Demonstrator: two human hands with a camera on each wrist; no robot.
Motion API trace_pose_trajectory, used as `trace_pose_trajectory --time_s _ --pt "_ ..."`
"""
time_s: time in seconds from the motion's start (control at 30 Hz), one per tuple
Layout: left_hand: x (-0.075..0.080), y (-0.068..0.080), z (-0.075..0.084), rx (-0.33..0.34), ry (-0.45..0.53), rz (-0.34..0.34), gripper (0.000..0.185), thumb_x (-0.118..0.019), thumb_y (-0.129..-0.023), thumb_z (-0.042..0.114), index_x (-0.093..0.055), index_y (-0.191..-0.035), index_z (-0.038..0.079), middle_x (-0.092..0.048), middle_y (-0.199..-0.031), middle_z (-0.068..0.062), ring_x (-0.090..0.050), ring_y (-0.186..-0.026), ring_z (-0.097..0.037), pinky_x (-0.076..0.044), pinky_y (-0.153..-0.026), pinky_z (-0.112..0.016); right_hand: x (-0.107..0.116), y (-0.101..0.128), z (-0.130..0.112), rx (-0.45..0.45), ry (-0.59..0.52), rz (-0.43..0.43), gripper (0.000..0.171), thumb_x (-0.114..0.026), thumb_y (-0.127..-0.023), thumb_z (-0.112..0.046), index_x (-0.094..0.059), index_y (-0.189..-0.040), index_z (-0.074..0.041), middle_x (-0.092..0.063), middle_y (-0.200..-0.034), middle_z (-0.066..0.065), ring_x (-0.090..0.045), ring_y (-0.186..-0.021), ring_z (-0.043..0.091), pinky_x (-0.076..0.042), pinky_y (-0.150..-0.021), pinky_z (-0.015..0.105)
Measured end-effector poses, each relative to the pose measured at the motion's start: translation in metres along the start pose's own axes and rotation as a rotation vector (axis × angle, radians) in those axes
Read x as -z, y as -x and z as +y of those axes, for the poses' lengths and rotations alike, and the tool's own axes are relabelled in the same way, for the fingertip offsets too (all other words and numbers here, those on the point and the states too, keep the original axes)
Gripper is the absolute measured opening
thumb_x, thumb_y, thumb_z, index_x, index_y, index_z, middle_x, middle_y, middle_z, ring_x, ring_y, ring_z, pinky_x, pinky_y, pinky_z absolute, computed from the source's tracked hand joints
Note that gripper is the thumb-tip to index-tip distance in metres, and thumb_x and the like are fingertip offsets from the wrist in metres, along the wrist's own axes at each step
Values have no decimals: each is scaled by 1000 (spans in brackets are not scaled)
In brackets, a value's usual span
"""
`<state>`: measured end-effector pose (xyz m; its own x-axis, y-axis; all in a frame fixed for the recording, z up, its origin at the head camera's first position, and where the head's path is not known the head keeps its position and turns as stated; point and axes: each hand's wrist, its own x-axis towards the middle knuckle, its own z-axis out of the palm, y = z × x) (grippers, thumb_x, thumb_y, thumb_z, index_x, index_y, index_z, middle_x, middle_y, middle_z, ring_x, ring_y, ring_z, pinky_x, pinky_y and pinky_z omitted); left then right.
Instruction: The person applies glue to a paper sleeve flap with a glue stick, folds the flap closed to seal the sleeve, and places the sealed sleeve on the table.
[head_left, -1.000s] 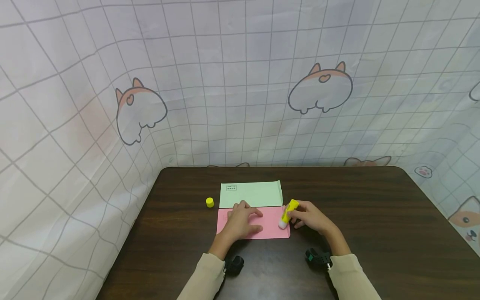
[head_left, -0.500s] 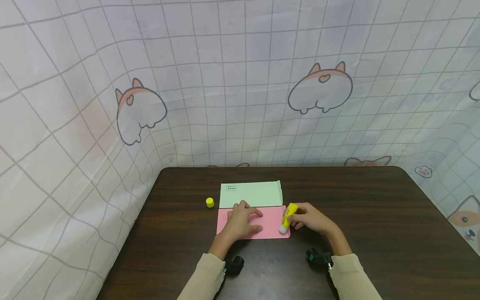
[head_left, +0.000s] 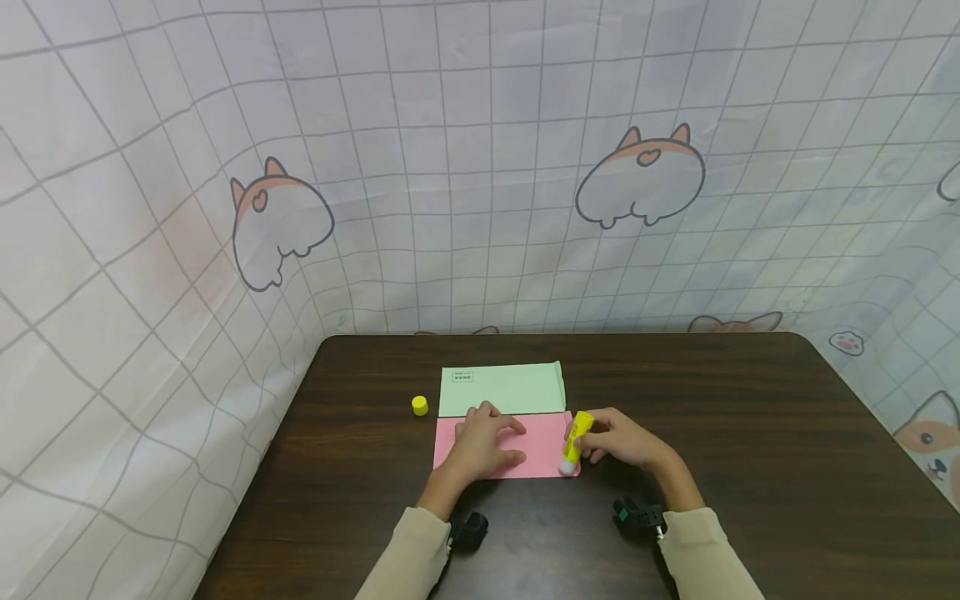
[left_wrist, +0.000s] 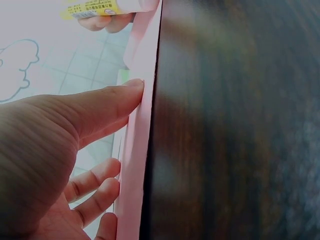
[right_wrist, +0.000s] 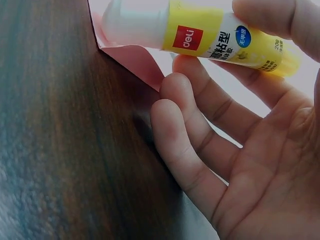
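A pink envelope [head_left: 536, 446] lies flat on the dark wooden table [head_left: 750, 467], with a pale green envelope [head_left: 510, 388] just behind it. My left hand [head_left: 483, 442] rests flat on the pink envelope's left half, fingers spread; in the left wrist view its thumb [left_wrist: 95, 107] presses the pink paper's edge [left_wrist: 137, 150]. My right hand [head_left: 615, 440] grips a yellow glue stick [head_left: 574, 440], its white tip down at the pink envelope's near right corner. Up close, the glue stick [right_wrist: 200, 32] touches the pink corner [right_wrist: 130, 55].
The glue stick's yellow cap [head_left: 420, 405] stands on the table left of the green envelope. A checked cloth with cartoon animals [head_left: 480, 167] walls in the table at the back and sides. Bare wood stretches to the right.
My right hand has drawn the glue stick nearer along the pink envelope's right edge, from the far part toward the near corner. The left hand has stayed put.
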<state>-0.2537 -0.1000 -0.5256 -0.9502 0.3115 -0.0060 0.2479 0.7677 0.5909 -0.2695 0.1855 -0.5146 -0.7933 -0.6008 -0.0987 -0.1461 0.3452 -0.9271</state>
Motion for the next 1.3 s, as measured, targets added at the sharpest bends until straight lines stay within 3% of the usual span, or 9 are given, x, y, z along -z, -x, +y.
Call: trace_pose_trajectory --time_s 0.63,1.3 --pt "3 1 4 7 -8 -5 38 -85 -82 38 -75 -118 31 -52 -108 0 -43 -108 -19 -37 -91 -45 -5 -2 -3 -10 -36 159 38 -64 -101 -19 -58 -129 6 -64 -102 24 -62 -80 23 -62 -67 39" --pt "3 1 3 -1 -1 -1 37 -86 -81 37 -76 -117 30 -52 -106 1 -43 -106 -19 -37 -88 -43 -8 -7 3 -26 -63 232 40 -63 -103 -20 -53 -139 -6 -59 -106 21 -59 -78 23 -61 -63 37"
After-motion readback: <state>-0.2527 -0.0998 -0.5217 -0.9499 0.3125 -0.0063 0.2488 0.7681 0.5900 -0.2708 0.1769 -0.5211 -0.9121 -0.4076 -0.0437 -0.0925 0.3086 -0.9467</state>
